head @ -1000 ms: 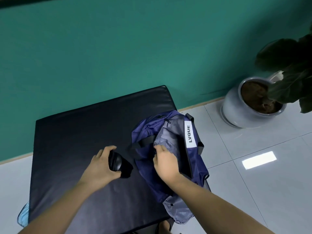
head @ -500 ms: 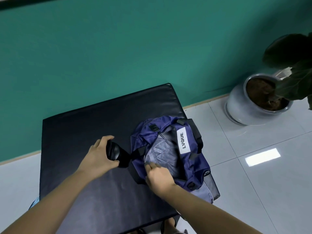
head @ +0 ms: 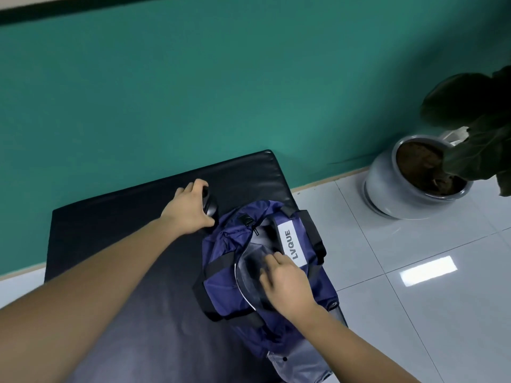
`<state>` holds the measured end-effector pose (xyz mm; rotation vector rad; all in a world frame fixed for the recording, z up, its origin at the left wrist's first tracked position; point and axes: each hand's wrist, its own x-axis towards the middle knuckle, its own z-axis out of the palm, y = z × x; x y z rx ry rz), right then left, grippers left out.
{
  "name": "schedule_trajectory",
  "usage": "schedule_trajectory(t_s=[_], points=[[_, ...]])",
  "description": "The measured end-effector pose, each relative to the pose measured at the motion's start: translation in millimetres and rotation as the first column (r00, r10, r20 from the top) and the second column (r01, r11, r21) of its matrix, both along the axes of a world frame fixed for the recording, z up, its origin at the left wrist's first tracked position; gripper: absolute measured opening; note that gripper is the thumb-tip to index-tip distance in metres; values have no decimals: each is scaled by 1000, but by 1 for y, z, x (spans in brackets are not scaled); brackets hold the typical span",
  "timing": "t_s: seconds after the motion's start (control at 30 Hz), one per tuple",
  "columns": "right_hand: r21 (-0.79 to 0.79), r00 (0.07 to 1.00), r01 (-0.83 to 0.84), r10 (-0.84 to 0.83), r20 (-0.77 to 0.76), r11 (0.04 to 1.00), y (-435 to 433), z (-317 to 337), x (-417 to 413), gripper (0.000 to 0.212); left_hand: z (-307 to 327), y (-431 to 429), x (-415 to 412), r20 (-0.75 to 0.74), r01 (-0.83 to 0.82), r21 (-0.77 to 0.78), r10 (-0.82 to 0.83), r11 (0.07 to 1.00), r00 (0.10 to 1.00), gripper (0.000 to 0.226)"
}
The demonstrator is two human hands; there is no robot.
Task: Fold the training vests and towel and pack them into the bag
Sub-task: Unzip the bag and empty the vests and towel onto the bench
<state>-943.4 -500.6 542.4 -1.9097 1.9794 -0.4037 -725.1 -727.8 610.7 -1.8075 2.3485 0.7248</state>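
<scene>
One navy blue fabric bag (head: 226, 275) with black straps lies at the right end of the black padded surface (head: 110, 211), its near end hanging over the edge. It bears one white label (head: 291, 244) reading LVQUE. The left grip (head: 188, 208), a bare hand, is wrapped round the one black padded handle (head: 210, 207) at the bag's far left. The right grip (head: 284, 286) lies, fingers bent, on the bag's grey flap (head: 249, 272); whether it pinches it I cannot tell. One grey round plant pot (head: 392, 194) stands on the floor, far right.
</scene>
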Motion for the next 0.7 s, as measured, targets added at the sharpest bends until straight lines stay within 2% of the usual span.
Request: schedule_trajectory(t_s=[0.1, 0.4, 0.7], points=[[6, 1000, 20, -20, 16, 1000, -10, -1, -16, 12, -8, -32, -21, 13, 6, -26, -6, 1000, 1000, 97], [-23, 996, -68, 70, 61, 997, -67, -12, -46, 24, -57, -96, -79, -27, -58, -85, 56, 995, 998, 96], [-34, 993, -64, 67, 94, 997, -93, -34, -53, 26, -86, -158, -98, 38, -69, -153, 76, 986, 996, 96]])
